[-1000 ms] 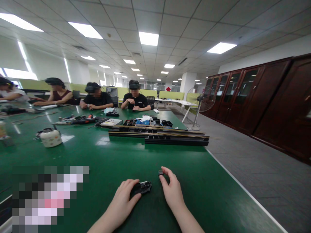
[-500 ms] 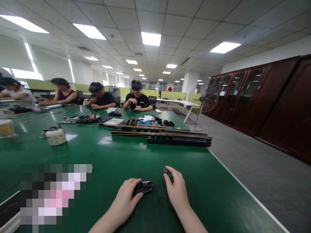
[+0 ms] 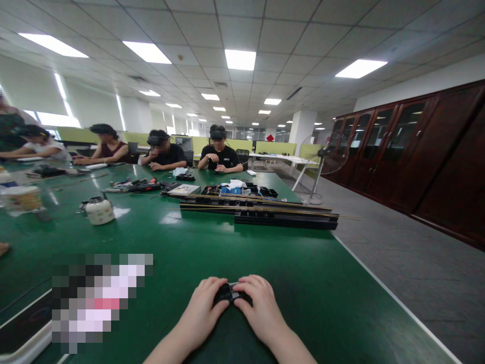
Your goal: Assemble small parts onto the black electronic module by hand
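Observation:
Low in the middle of the head view, my two hands meet over a small black plastic part [image 3: 225, 293]. My left hand [image 3: 202, 308] is closed around its left end, with the thumb in front and the fingers behind. At the right end, my right hand [image 3: 261, 308] is closed too, thumb and fingertips pinching a small dark piece [image 3: 235, 294] against the part. The fingers cover most of both things, so I cannot tell whether they are joined.
The green table [image 3: 182, 253] extends ahead. Long black rails with thin rods [image 3: 284, 218] lie across it, with tools [image 3: 140, 186] and black trays [image 3: 267, 192] behind. A white pot [image 3: 99, 211] stands left; a white-edged device [image 3: 26, 323] lies nearer. Several people [image 3: 220, 154] sit opposite.
My right hand has moved left and down with the small dark piece, up to the black part in my left hand. The view has turned slightly left.

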The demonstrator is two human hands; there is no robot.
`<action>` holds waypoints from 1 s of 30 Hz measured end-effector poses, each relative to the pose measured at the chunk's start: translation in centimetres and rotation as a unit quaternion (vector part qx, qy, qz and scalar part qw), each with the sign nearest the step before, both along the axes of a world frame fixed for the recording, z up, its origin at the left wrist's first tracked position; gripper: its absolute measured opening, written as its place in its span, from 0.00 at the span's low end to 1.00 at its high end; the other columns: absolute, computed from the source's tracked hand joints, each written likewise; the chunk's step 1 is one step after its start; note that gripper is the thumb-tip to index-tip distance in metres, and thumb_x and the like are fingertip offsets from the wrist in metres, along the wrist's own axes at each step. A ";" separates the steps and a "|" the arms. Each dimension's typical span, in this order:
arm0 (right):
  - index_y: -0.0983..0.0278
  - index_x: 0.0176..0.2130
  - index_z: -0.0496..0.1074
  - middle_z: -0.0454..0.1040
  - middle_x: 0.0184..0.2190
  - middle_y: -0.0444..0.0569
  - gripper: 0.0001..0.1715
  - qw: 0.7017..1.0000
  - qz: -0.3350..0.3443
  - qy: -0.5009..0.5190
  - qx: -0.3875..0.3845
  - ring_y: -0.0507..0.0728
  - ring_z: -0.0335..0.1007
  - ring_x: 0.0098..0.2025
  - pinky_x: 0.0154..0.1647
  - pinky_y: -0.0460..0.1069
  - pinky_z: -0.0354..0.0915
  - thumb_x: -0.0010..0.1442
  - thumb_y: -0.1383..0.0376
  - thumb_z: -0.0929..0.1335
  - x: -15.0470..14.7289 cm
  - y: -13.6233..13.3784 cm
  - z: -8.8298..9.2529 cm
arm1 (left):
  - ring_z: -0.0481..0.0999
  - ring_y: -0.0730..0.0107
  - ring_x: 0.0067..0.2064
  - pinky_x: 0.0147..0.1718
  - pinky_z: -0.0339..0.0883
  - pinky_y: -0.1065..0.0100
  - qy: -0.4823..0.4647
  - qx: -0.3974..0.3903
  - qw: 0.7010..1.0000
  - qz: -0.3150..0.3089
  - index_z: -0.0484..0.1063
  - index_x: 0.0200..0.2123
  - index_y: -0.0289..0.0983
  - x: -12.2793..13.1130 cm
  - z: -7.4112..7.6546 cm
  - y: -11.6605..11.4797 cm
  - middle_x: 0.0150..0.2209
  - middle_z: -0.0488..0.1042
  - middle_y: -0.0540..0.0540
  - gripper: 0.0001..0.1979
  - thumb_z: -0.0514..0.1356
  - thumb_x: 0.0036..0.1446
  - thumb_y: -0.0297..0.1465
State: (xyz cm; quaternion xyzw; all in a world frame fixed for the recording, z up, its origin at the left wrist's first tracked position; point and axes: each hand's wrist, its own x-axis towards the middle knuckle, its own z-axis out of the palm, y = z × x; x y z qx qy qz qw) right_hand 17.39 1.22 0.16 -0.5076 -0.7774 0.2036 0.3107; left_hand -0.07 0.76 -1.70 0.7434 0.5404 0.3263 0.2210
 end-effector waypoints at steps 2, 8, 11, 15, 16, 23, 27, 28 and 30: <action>0.52 0.36 0.74 0.74 0.41 0.43 0.12 1.000 0.001 0.008 0.005 0.59 0.62 0.49 0.53 0.58 0.51 0.49 0.65 0.68 0.0 0.0 -0.1 | 0.67 0.60 0.46 0.48 0.60 0.59 0.001 0.000 1.000 0.001 0.67 0.44 0.40 0.0 0.0 0.0 0.43 0.71 0.44 0.16 0.56 0.49 0.30; 0.53 0.39 0.73 0.73 0.42 0.46 0.16 0.999 -0.002 0.038 -0.009 0.60 0.64 0.49 0.53 0.58 0.53 0.47 0.66 0.68 0.2 0.0 -0.2 | 0.66 0.60 0.47 0.48 0.60 0.59 0.004 0.012 1.000 0.006 0.67 0.45 0.39 0.0 -0.2 0.0 0.44 0.70 0.43 0.17 0.55 0.50 0.31; 0.56 0.43 0.71 0.72 0.44 0.48 0.20 0.998 -0.016 0.061 -0.015 0.61 0.63 0.49 0.53 0.57 0.54 0.47 0.66 0.68 0.3 0.1 -0.5 | 0.66 0.60 0.47 0.48 0.60 0.60 0.008 0.012 1.000 0.007 0.67 0.46 0.38 0.0 -0.1 -0.1 0.44 0.70 0.42 0.17 0.55 0.51 0.31; 0.59 0.43 0.71 0.73 0.42 0.48 0.18 0.998 -0.023 0.060 -0.017 0.60 0.65 0.47 0.52 0.56 0.56 0.49 0.66 0.66 0.4 0.3 -0.6 | 0.66 0.61 0.47 0.48 0.60 0.60 0.009 0.005 1.000 0.009 0.66 0.47 0.39 0.1 0.1 -0.1 0.44 0.70 0.43 0.17 0.53 0.53 0.32; 0.59 0.42 0.71 0.74 0.42 0.48 0.18 0.998 -0.024 0.061 -0.018 0.60 0.65 0.47 0.52 0.56 0.57 0.49 0.66 0.66 0.4 0.2 -0.6 | 0.66 0.61 0.47 0.48 0.60 0.60 0.008 0.004 1.000 0.010 0.66 0.48 0.39 0.1 0.1 -0.1 0.44 0.70 0.43 0.17 0.53 0.53 0.32; 0.60 0.43 0.71 0.74 0.40 0.49 0.17 0.995 -0.029 0.090 -0.030 0.59 0.67 0.45 0.51 0.55 0.58 0.51 0.64 0.64 0.4 0.2 -0.5 | 0.66 0.63 0.48 0.49 0.59 0.60 -0.009 0.003 1.000 0.019 0.65 0.47 0.40 0.1 -0.1 0.0 0.45 0.71 0.45 0.16 0.52 0.54 0.32; 0.60 0.42 0.71 0.74 0.39 0.49 0.16 0.995 -0.030 0.093 -0.026 0.59 0.67 0.44 0.50 0.55 0.59 0.52 0.64 0.63 0.4 0.2 -0.6 | 0.66 0.63 0.48 0.49 0.59 0.59 -0.011 -0.003 1.000 0.022 0.65 0.47 0.39 0.1 0.1 -0.1 0.45 0.71 0.44 0.16 0.52 0.54 0.32; 0.60 0.42 0.71 0.74 0.39 0.49 0.16 0.995 -0.030 0.092 -0.025 0.59 0.67 0.44 0.50 0.55 0.60 0.52 0.64 0.64 0.4 0.2 -0.6 | 0.66 0.63 0.48 0.49 0.59 0.59 -0.012 -0.004 1.000 0.021 0.65 0.47 0.39 0.1 0.2 -0.1 0.45 0.71 0.44 0.16 0.52 0.54 0.31; 0.60 0.42 0.71 0.74 0.39 0.49 0.16 0.995 -0.031 0.093 -0.024 0.59 0.67 0.44 0.49 0.55 0.60 0.51 0.64 0.64 0.4 0.2 -0.6 | 0.66 0.62 0.48 0.49 0.59 0.59 -0.012 -0.006 1.000 0.020 0.65 0.47 0.40 0.2 0.3 -0.2 0.45 0.71 0.44 0.16 0.53 0.53 0.31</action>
